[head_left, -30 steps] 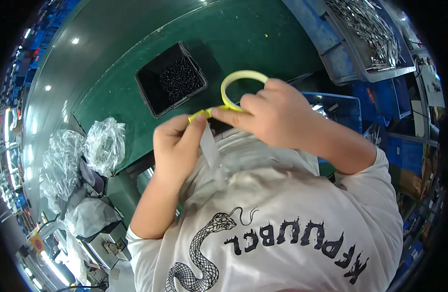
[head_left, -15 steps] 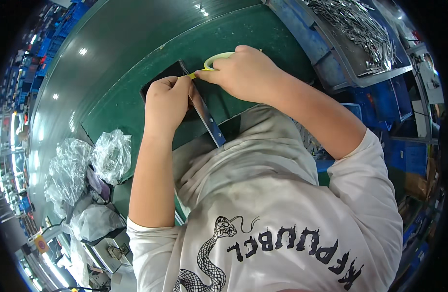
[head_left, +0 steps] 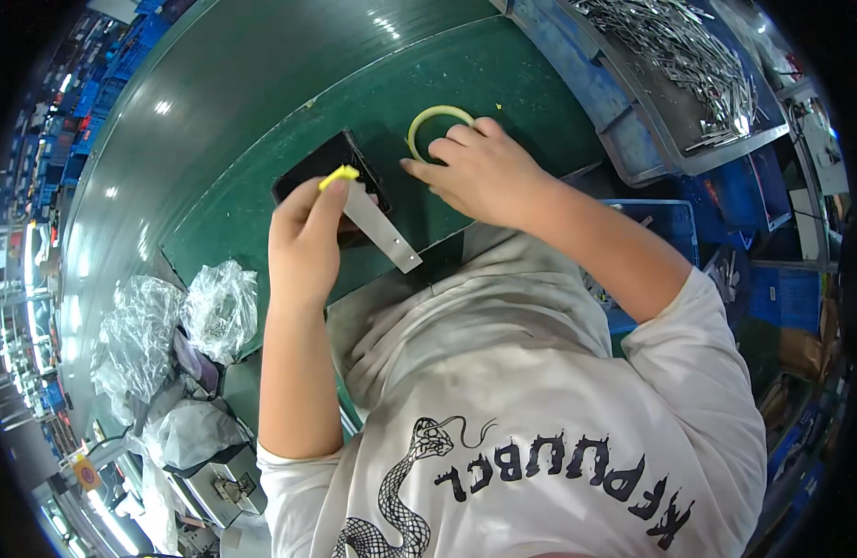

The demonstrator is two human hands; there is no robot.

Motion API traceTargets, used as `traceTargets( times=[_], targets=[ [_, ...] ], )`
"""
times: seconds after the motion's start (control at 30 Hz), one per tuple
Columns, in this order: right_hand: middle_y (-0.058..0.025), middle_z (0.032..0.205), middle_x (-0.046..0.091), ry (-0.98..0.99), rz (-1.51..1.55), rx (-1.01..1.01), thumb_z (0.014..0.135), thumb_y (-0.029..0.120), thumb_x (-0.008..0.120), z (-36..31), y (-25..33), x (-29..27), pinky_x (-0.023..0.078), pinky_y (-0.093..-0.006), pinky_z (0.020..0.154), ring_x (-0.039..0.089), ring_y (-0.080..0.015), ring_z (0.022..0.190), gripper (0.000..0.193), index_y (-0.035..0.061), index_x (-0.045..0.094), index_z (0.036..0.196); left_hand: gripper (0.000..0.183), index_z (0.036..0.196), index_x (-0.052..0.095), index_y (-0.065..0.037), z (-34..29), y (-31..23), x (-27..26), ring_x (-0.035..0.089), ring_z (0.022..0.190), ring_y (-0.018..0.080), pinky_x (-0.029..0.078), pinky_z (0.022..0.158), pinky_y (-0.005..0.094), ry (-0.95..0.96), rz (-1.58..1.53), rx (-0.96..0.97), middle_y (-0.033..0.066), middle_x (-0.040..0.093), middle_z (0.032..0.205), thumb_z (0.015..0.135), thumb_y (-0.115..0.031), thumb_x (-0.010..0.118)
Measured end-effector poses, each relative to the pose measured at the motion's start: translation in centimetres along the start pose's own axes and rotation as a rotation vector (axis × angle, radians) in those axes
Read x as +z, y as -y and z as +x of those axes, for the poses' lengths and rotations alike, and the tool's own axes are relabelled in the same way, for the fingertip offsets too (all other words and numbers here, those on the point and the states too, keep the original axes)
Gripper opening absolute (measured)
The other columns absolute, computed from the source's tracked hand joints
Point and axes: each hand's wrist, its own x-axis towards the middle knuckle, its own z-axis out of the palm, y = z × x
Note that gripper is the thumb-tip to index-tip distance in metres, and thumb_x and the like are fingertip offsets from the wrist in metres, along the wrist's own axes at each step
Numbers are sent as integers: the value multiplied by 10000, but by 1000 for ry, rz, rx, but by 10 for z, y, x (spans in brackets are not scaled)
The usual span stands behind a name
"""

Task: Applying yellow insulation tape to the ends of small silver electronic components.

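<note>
Between the thumb and fingers of my left hand (head_left: 305,244) is a flat metal strip (head_left: 377,223). The strip slants down toward my lap and has small holes near its lower end. A bit of yellow tape (head_left: 339,175) covers its upper end, by my thumb. My right hand (head_left: 484,174) grips a pale yellow roll of tape (head_left: 428,113), fingers curled over its ring and the thumb at its near side. Behind the left hand sits a black rectangular tray (head_left: 326,152), partly hidden by that hand and the strip.
A grey bin (head_left: 647,149) heaped with thin metal pieces (head_left: 698,70) stands at the far right. Below it is a blue crate (head_left: 675,228). Crumpled clear plastic bags (head_left: 219,312) lie at the left of the green worktop (head_left: 503,70).
The right hand has moved right and slightly nearer with the roll, away from the strip. A piece of yellow tape stays on the strip's end. The left hand has turned the strip and lowered slightly.
</note>
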Motion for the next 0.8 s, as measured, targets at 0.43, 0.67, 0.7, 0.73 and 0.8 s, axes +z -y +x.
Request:
traceTargets(
  times=[0.43, 0.67, 0.7, 0.73, 0.8],
  targets=[
    [-134, 1210, 604, 98, 1137, -21, 898, 314, 710, -71, 65, -27, 434, -462, 970, 557, -339, 1154, 418, 61, 632, 1221, 415, 784, 382, -97, -49, 9, 41, 337, 463, 99, 335, 395, 252, 352, -407, 120, 3, 350, 597, 1025, -409, 513],
    [-177, 995, 656, 142, 1279, 21, 955, 349, 637, -111, 56, -21, 500, -436, 841, 652, -335, 945, 359, -5, 684, 991, 488, 852, 645, 47, -56, 4, 86, 678, 711, 226, 530, 652, 320, 594, 35, 434, 132, 695, 844, 1043, -360, 456],
    [-167, 997, 660, 48, 1192, 1, 959, 326, 624, -118, 52, -18, 503, -437, 813, 648, -340, 932, 348, -9, 703, 907, 385, 898, 653, 48, -51, 8, 92, 681, 785, 272, 532, 727, 358, 658, 118, 562, 137, 697, 881, 1010, -292, 511],
    [-153, 1000, 664, 96, 1116, -1, 944, 326, 638, -128, 41, -16, 508, -434, 808, 647, -343, 927, 335, -1, 707, 917, 291, 945, 662, 49, -47, 10, 95, 683, 859, 318, 535, 802, 397, 715, 202, 690, 142, 700, 918, 976, -224, 566],
    [-124, 1007, 670, 72, 971, 108, 912, 337, 664, -160, 16, -15, 518, -424, 799, 646, -340, 918, 317, 25, 721, 920, 267, 1086, 645, 30, -47, 6, 96, 640, 1007, 387, 495, 923, 442, 788, 264, 660, 170, 682, 1070, 873, -128, 670]
  ],
)
